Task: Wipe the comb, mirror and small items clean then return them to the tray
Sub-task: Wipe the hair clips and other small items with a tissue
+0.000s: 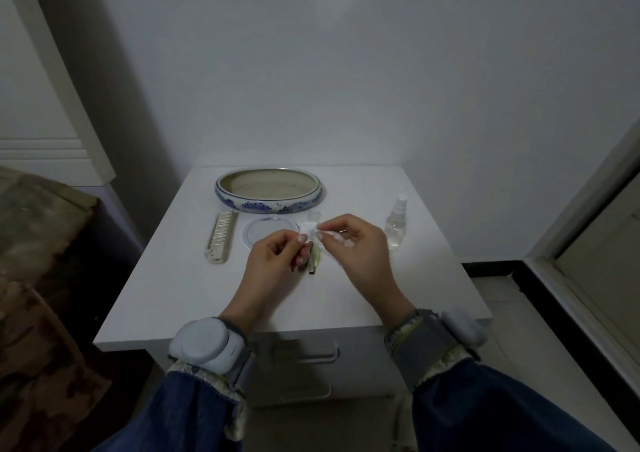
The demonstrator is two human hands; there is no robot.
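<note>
We take the white cabinet (194, 295) as our landmark. Just below its top edge, on the front face, we see a drawer with a pale handle (308, 356). Behind the cabinet we meet a plain pale wall (346, 70). To the left of the cabinet, close by its side, we make out a dark brown patterned surface (41, 278), too dim for us to tell what it is. To the right of the cabinet we see a light tiled floor (498, 288) and beyond it a door frame (588, 295).
</note>
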